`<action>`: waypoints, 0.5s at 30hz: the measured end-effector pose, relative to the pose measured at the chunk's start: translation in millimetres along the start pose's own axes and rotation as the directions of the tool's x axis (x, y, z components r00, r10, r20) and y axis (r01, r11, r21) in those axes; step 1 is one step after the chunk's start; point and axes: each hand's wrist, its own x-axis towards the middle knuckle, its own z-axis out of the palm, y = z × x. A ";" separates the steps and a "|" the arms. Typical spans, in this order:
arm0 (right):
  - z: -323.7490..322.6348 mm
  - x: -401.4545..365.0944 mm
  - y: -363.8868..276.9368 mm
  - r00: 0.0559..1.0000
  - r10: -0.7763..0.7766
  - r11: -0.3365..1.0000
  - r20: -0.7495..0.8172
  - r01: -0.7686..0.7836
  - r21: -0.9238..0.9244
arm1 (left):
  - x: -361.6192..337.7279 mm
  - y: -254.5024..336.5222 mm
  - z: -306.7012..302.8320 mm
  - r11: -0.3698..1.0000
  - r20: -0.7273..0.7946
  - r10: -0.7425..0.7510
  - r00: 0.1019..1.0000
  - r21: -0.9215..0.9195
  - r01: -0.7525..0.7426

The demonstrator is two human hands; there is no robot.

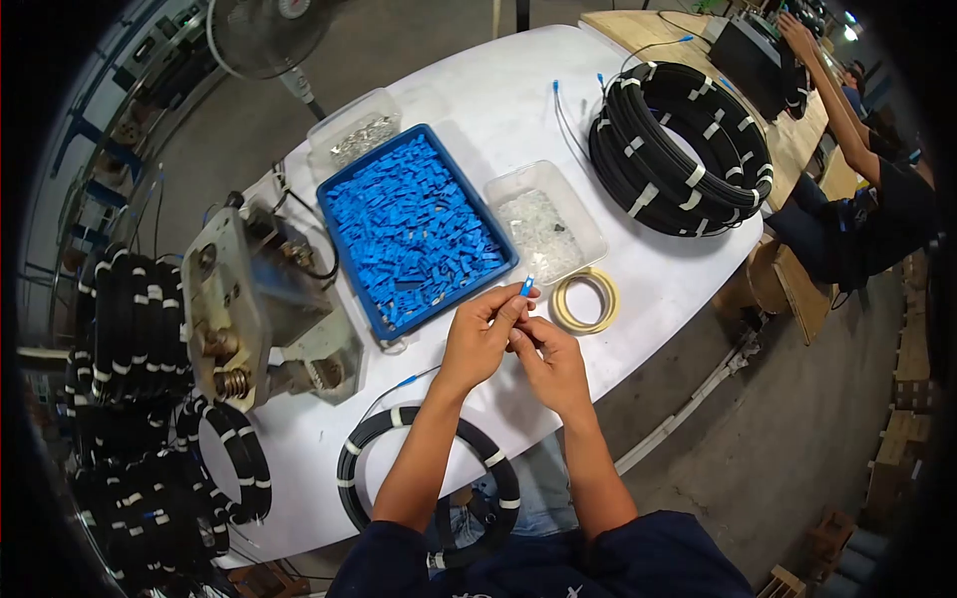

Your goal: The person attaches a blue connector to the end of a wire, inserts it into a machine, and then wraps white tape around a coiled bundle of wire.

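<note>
My left hand pinches a small blue cable connector with a pale tip, held upright between thumb and fingers. Right beside it, my right hand is closed, its fingertips together just below the connector; what they grip is hidden. A thin cable with another blue connector runs toward my left hand from the black cable coil, which is bound with white tape and lies under my left forearm. Beyond my hands are a blue tray of blue connector housings and a clear tub of small clear parts.
A tape roll lies right of my hands. A metal press-like machine stands left, near stacked black coils. Large coils sit at the right. Another tub holds metal parts. A co-worker sits at a wooden table.
</note>
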 end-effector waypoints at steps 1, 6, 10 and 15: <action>-7.3 5.2 -3.4 1.000 -0.021 0.996 -0.005 0.020 -0.088 | 10.3 -1.4 5.9 1.000 -0.019 -0.004 1.000 0.001 0.004; -36.6 35.5 -29.1 0.998 -0.052 0.943 -0.036 0.037 -0.331 | 48.9 -21.5 1.3 0.989 -0.007 0.070 0.998 0.127 -0.068; -41.9 56.2 -37.6 0.998 -0.045 0.927 -0.042 0.026 -0.373 | 51.5 -30.5 -7.0 0.992 0.007 -0.060 0.998 0.111 0.059; -38.8 63.9 -29.6 0.997 -0.056 0.937 -0.049 0.035 -0.348 | 53.3 -41.4 -6.4 0.998 0.013 -0.037 0.999 0.055 0.036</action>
